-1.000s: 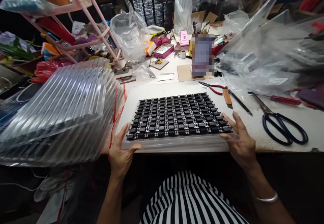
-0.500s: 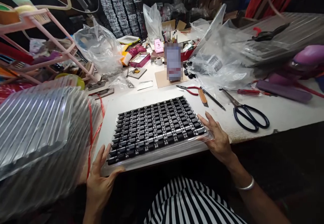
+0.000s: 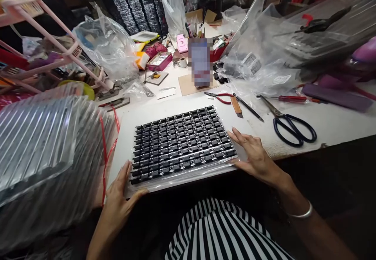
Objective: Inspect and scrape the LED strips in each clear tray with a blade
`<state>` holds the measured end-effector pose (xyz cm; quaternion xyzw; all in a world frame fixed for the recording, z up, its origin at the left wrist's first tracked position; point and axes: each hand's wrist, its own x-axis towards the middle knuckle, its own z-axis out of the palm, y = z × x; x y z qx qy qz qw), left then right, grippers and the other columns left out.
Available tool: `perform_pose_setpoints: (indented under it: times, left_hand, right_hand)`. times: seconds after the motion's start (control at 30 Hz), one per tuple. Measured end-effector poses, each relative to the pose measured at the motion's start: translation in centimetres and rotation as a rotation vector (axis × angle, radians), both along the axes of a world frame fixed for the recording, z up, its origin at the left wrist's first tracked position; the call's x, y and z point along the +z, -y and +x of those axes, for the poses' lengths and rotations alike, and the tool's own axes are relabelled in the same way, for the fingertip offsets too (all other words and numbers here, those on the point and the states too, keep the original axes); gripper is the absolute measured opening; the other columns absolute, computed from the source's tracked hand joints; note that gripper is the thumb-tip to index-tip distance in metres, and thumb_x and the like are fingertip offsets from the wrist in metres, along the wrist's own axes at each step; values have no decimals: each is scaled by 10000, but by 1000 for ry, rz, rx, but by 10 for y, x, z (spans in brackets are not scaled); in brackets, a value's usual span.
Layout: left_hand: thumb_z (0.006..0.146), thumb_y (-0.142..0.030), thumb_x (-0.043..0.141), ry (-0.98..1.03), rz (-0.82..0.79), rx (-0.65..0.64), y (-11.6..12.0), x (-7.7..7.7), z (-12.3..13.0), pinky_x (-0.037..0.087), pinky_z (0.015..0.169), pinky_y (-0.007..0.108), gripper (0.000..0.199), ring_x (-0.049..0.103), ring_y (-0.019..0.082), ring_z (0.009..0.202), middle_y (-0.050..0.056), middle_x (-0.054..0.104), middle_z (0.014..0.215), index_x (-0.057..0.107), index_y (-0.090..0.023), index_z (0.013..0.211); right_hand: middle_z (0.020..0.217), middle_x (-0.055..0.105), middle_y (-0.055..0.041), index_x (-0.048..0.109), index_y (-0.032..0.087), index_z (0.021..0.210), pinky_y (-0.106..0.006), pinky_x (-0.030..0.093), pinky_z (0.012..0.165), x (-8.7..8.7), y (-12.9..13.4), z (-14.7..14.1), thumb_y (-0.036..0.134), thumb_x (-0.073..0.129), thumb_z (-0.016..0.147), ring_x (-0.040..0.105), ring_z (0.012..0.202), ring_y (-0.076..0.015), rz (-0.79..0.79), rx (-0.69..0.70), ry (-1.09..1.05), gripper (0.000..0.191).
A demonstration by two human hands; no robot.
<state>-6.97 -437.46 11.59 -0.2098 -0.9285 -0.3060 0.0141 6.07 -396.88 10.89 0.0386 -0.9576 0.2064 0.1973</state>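
Observation:
A clear plastic tray [image 3: 188,168] full of small black circuit boards [image 3: 182,138] in close rows lies on the white tabletop, near its front edge. My left hand [image 3: 119,197] is at the tray's near left corner, thumb along the front and fingers up the left side. At the right end, my right hand [image 3: 254,154] has its fingers on the side and its thumb by the near right corner. Both hands grip the tray from its ends. The undersides of the fingers are partly hidden.
Stacked clear plastic trays [image 3: 38,134] with red string [image 3: 104,154] stand at left. Scissors [image 3: 289,129], red-handled pliers [image 3: 220,96], a cutter knife [image 3: 236,106] and a screwdriver [image 3: 293,99] lie at right. Behind are a blurred-out phone [image 3: 201,64] and plastic bags [image 3: 105,48].
The view has shifted a little. The tray appears flatter and slightly lower at its right end, and my right hand has come slightly left with it. Both hands stay at its ends.

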Motion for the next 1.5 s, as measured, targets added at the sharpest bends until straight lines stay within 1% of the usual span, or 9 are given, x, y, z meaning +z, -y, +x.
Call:
perform_pose_setpoints:
  times: [0.17,0.4,0.57,0.73,0.9,1.13,1.23,1.33,1.5]
  left_hand:
    - [788,-521,636,75,-89,-38,2,4,1,233,1146,524,867,284,312,1404,92,288,1544,186,-305,1497]
    - [798,-524,623,53,-70,-34,-1,1,1,246,1137,541,842,285,318,1404,97,304,1536,201,-307,1493]
    - [811,-535,602,-42,-62,14,-8,-2,0,282,1121,534,791,334,324,1379,140,394,1481,284,-242,1474]
    - [858,-539,531,-132,-134,-10,-10,-8,6,285,1110,541,765,323,320,1386,152,389,1481,228,-238,1493]
    - [903,-523,453,-235,-247,-3,-13,-17,13,215,1124,549,771,252,320,1417,171,323,1513,102,-213,1516]
    - [896,-531,467,-257,-231,-8,-15,-19,14,229,1111,557,780,271,325,1408,182,333,1505,112,-215,1514]
    - [875,-545,502,-144,-150,7,-15,-10,16,204,1132,558,783,248,313,1419,163,322,1515,169,-223,1506]
    - [848,-549,550,71,53,61,-17,6,16,184,1158,522,782,230,286,1429,135,288,1536,232,-235,1490]
    - [793,-664,545,193,787,152,-20,39,-7,317,1123,470,859,359,279,1373,154,346,1506,257,-232,1478]
  right_hand:
    - [1465,410,-129,11,248,1530,-478,382,996,0,-2,3,414,588,863,433,1271,-276,-22,18,61,897]
    - [1454,421,-120,122,266,1525,-478,383,1032,4,-9,6,518,643,794,411,1307,-281,-53,54,135,933]
    - [1281,595,-95,401,259,1421,-456,436,968,5,0,-3,451,558,879,541,1180,-248,-190,-79,46,596]
    - [1091,687,-72,580,229,1236,-423,465,895,4,17,-16,388,535,900,611,1028,-229,-346,-245,-85,374]
    - [1011,690,-65,594,212,1196,-415,425,819,2,26,-26,350,502,906,597,949,-239,-243,-326,-100,334]
    - [976,666,-72,587,207,1201,-398,395,785,0,29,-28,320,472,918,581,908,-240,-131,-362,-97,326]
    - [979,664,-71,585,195,1204,-394,397,788,-2,29,-27,354,467,924,585,907,-240,-114,-363,-113,343]
    - [1007,665,-78,579,193,1218,-397,405,771,-3,28,-23,454,436,930,591,901,-247,-116,-342,-125,414]
    - [1018,676,-87,549,210,1269,-432,420,725,-12,22,-25,610,378,901,604,906,-290,-182,-342,-159,569]
